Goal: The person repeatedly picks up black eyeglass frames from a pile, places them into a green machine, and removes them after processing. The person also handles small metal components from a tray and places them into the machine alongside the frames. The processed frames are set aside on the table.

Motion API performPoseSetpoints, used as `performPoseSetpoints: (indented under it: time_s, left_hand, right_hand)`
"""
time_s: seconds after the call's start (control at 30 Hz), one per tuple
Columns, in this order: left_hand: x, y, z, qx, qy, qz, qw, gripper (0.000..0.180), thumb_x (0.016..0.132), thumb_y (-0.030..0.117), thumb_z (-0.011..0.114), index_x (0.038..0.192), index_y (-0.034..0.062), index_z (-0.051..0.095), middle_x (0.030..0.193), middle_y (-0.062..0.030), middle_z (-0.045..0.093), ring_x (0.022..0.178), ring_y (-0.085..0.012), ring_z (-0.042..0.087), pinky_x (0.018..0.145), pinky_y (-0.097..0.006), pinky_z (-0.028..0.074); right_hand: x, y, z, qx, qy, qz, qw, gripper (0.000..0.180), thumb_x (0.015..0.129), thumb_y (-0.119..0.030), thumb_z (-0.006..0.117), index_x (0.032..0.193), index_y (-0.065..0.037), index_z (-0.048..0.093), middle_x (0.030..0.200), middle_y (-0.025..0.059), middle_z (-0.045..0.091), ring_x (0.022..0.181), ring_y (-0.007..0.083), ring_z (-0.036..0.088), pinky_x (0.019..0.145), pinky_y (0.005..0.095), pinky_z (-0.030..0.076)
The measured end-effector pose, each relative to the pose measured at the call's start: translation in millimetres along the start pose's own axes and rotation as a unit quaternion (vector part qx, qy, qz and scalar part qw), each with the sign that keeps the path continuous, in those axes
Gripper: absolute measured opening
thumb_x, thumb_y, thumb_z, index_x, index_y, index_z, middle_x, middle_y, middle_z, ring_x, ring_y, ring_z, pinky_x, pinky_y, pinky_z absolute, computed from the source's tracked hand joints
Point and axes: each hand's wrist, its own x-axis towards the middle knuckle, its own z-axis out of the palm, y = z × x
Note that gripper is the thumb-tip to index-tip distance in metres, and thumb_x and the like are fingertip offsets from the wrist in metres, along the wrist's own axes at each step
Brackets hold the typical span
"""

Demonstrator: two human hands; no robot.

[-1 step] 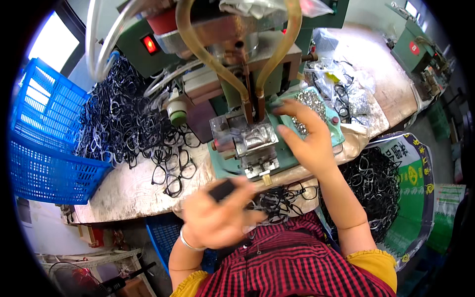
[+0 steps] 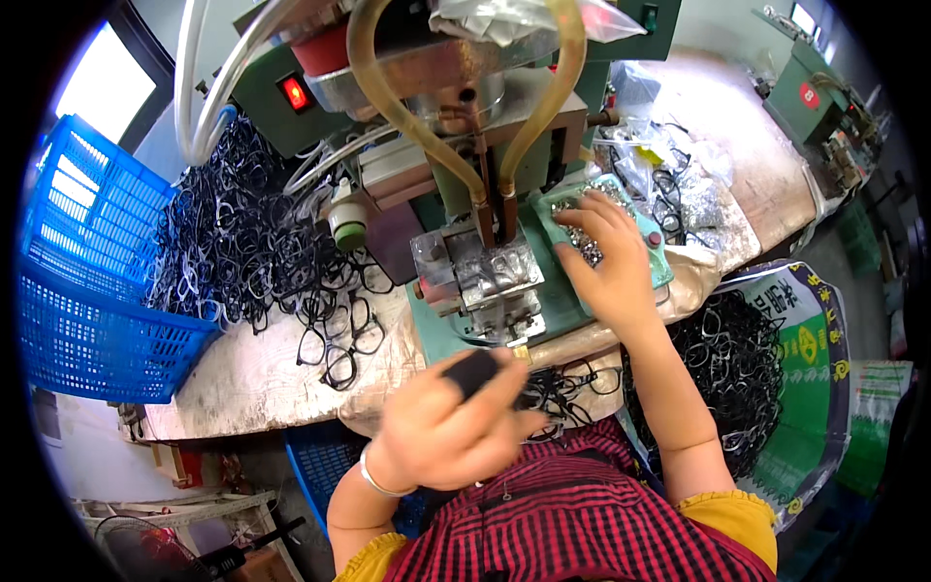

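My left hand (image 2: 451, 427), a black cover (image 2: 471, 373) on one finger, is just in front of the metal jig (image 2: 499, 276) of a bench machine. Its fingers are curled, and a thin dark curved rim, seemingly an eyeglass frame (image 2: 475, 340), shows blurred between the fingertips and the jig. Over a green tray (image 2: 662, 262) at the right of the jig is my right hand (image 2: 616, 267). Its fingers are spread and reach down among small shiny metal parts (image 2: 586, 246); the thumb is apart from them. Two copper-coloured electrodes (image 2: 495, 218) stand above the jig.
Black eyeglass frames (image 2: 238, 228) pile up at the left beside blue baskets (image 2: 107, 330). Several frames (image 2: 572, 388) lie at the table's front edge. A sack (image 2: 815, 349) full of frames stands at the right. Hoses (image 2: 373, 87) hang from the machine.
My right hand has moved from beside the jig to the right, over the tray, its fingers now among the metal parts. My left hand has shifted slightly right.
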Motion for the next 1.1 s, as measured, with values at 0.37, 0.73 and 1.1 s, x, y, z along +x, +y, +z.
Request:
performPoseSetpoints:
  time_s: [0.37,0.73,1.1]
  left_hand:
    - [36.4,5.1,11.0,-0.046,-0.128,-0.013,0.991,0.029,0.077,0.024,0.081,0.079,0.01,0.056,0.097,-0.0051,0.069,0.065,-0.0173,0.054,0.055,-0.03,0.048]
    - [2.3,7.7,1.7,-0.065,-0.047,-0.05,0.996,0.042,0.07,0.032,0.085,0.096,0.0038,0.067,0.111,-0.0109,0.073,0.1,-0.0287,0.071,0.083,-0.034,0.058]
    - [-203.8,-69.5,0.7,0.245,-0.147,-0.418,0.862,0.018,0.076,0.005,0.073,0.094,0.0067,0.074,0.11,-0.015,0.065,0.097,-0.0363,0.058,0.084,-0.043,0.049]
  right_hand:
    - [-18.4,79.2,15.9,-0.073,0.058,0.103,0.99,0.014,0.074,-0.014,0.078,0.085,-0.008,0.073,0.107,0.0124,0.068,0.11,0.035,0.061,0.094,0.044,0.049]
    - [9.5,64.6,56.7,-0.148,-0.009,-0.009,0.989,0.011,0.077,-0.007,0.07,0.087,-0.007,0.068,0.103,0.0106,0.065,0.103,0.0324,0.061,0.079,0.043,0.052]
    - [-6.3,52.3,33.2,0.265,0.11,0.224,0.931,0.012,0.087,-0.006,0.07,0.098,-0.001,0.072,0.085,0.0024,0.072,0.078,0.0081,0.063,0.074,0.0237,0.05]
